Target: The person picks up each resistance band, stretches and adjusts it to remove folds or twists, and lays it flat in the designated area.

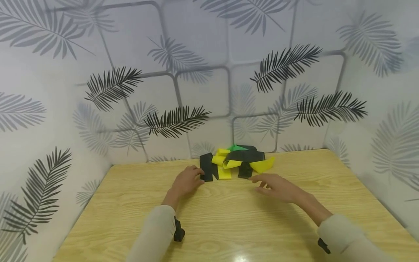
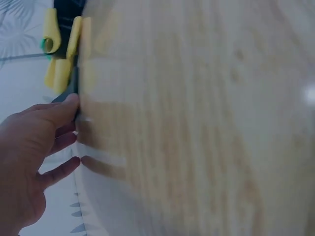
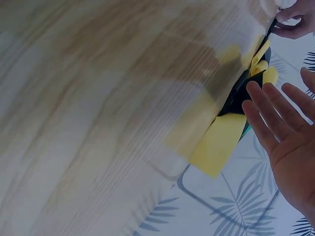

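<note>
A loose heap of flat, bendable strips lies at the table's far edge: black strips, yellow strips and a little green strip, some curled over others. Their exact kind is unclear. My left hand rests its fingertips against the left end of the leftmost black strip, thumb apart from the fingers. In the left wrist view, part of that dark strip is hidden behind a finger. My right hand hovers beside the heap's lower right with loosely extended fingers, and holds nothing. Its palm shows in the right wrist view.
The light wood table stretches toward me beneath both arms. Right behind the heap rises a wall with a leaf pattern, and similar walls flank both sides. Dark devices are strapped at both wrists.
</note>
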### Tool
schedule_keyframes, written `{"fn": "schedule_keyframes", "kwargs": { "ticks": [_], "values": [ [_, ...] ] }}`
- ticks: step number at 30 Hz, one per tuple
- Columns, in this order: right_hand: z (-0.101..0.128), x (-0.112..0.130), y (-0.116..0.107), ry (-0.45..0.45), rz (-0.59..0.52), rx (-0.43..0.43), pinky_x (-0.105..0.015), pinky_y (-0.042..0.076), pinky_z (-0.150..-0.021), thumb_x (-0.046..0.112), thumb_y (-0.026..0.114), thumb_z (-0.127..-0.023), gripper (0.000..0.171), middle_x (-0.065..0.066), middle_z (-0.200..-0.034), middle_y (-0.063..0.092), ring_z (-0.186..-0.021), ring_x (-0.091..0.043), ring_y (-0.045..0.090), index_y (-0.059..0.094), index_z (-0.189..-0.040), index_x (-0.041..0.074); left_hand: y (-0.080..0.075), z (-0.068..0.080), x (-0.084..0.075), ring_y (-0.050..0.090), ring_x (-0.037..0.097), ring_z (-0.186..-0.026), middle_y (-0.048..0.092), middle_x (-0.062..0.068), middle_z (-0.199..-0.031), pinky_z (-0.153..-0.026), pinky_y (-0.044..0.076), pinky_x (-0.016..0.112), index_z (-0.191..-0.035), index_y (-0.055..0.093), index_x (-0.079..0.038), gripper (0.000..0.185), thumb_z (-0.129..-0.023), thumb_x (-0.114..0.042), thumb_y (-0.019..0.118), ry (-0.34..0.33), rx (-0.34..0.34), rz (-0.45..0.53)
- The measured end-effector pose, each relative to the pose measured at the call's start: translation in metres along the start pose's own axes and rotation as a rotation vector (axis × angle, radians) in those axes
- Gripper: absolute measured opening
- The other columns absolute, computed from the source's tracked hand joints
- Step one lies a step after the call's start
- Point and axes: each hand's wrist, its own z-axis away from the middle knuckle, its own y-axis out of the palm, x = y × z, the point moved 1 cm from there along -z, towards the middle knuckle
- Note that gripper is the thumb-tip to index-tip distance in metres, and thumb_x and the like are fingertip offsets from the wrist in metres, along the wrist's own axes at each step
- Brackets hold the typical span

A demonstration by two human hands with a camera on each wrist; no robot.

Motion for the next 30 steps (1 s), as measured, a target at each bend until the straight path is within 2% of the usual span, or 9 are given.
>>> {"fn": "schedule_keyframes", "kwargs": {
  "ticks": [4, 7, 9, 12, 16, 19, 23, 27, 30],
  "values": [
    [-0.007, 0.006, 0.005, -0.016, -0.004, 0.002, -0.05, 0.058, -0.093, 0.02, 0.061, -0.107, 0.041, -0.017, -0.136, 0.065, -0.109, -0.029, 0.069, 0.058, -0.143, 0.0, 0.003, -0.002, -0.006, 0.069, 0.025, -0.096, 0.072, 0.005, -0.104, -0.081, 0.06, 0.042, -0.114, 0.075, -0.014, 0.015, -0.105, -0.02, 0.065, 0.044, -0.104, -0.128],
    [-0.012, 0.01, 0.008, -0.028, -0.018, 0.01, -0.05, 0.059, -0.093, 0.019, 0.061, -0.107, 0.042, -0.018, -0.137, 0.064, -0.11, -0.03, 0.069, 0.057, -0.143, -0.001, 0.002, -0.003, -0.009, 0.069, 0.024, -0.084, 0.071, 0.003, -0.094, -0.071, 0.059, 0.041, -0.112, 0.074, -0.013, 0.016, -0.107, -0.018, 0.06, 0.024, -0.176, -0.115],
    [-0.014, 0.013, 0.009, -0.026, -0.033, 0.012, -0.05, 0.059, -0.092, 0.019, 0.06, -0.107, 0.042, -0.018, -0.137, 0.064, -0.11, -0.03, 0.069, 0.057, -0.144, -0.001, -0.001, -0.004, -0.009, 0.067, 0.024, -0.081, 0.069, 0.004, -0.093, -0.069, 0.057, 0.042, -0.112, 0.072, -0.011, 0.017, -0.109, -0.018, 0.057, -0.022, -0.216, -0.041],
    [-0.016, 0.016, 0.011, -0.03, -0.045, 0.007, -0.05, 0.059, -0.092, 0.018, 0.06, -0.107, 0.042, -0.02, -0.137, 0.064, -0.11, -0.031, 0.069, 0.057, -0.144, -0.001, -0.007, -0.007, -0.009, 0.068, 0.024, -0.081, 0.069, 0.007, -0.096, -0.069, 0.056, 0.04, -0.113, 0.068, -0.006, 0.02, -0.111, -0.018, 0.052, -0.091, -0.284, 0.127],
    [-0.018, 0.018, 0.014, -0.031, -0.071, -0.009, -0.048, 0.059, -0.092, 0.017, 0.06, -0.107, 0.042, -0.021, -0.137, 0.064, -0.109, -0.031, 0.069, 0.056, -0.145, -0.001, -0.022, -0.012, -0.01, 0.073, 0.031, -0.084, 0.069, 0.019, -0.1, -0.07, 0.061, 0.04, -0.115, 0.06, -0.001, 0.022, -0.113, -0.015, 0.045, -0.127, -0.359, 0.42],
    [-0.021, 0.021, 0.018, -0.033, -0.1, -0.017, -0.047, 0.06, -0.091, 0.016, 0.06, -0.107, 0.041, -0.021, -0.137, 0.064, -0.109, -0.032, 0.069, 0.057, -0.144, -0.001, -0.036, -0.012, -0.013, 0.075, 0.038, -0.091, 0.069, 0.024, -0.103, -0.077, 0.063, 0.045, -0.12, 0.057, 0.001, 0.023, -0.114, -0.015, 0.042, -0.145, -0.394, 0.585],
    [-0.028, 0.027, 0.023, -0.033, -0.121, -0.018, -0.047, 0.059, -0.092, 0.018, 0.06, -0.107, 0.041, -0.019, -0.136, 0.065, -0.11, -0.03, 0.068, 0.057, -0.143, -0.002, -0.054, -0.011, -0.019, 0.075, 0.038, -0.091, 0.071, 0.023, -0.102, -0.082, 0.064, 0.041, -0.124, 0.057, 0.002, 0.025, -0.114, -0.015, 0.043, -0.173, -0.45, 0.671],
    [-0.034, 0.031, 0.026, -0.034, -0.131, -0.019, -0.048, 0.059, -0.093, 0.022, 0.06, -0.108, 0.042, -0.018, -0.135, 0.066, -0.11, -0.031, 0.068, 0.058, -0.143, 0.0, -0.068, -0.014, -0.026, 0.075, 0.034, -0.083, 0.072, 0.021, -0.094, -0.073, 0.063, 0.03, -0.124, 0.06, -0.001, 0.024, -0.113, -0.017, 0.046, -0.165, -0.468, 0.693],
    [-0.038, 0.033, 0.028, -0.033, -0.146, -0.024, -0.046, 0.059, -0.091, 0.023, 0.059, -0.108, 0.042, -0.02, -0.133, 0.067, -0.109, -0.032, 0.069, 0.058, -0.142, -0.001, -0.077, -0.014, -0.032, 0.076, 0.032, -0.079, 0.071, 0.021, -0.091, -0.068, 0.063, 0.027, -0.122, 0.06, -0.002, 0.023, -0.113, -0.018, 0.047, -0.14, -0.471, 0.717]
  ]
}}
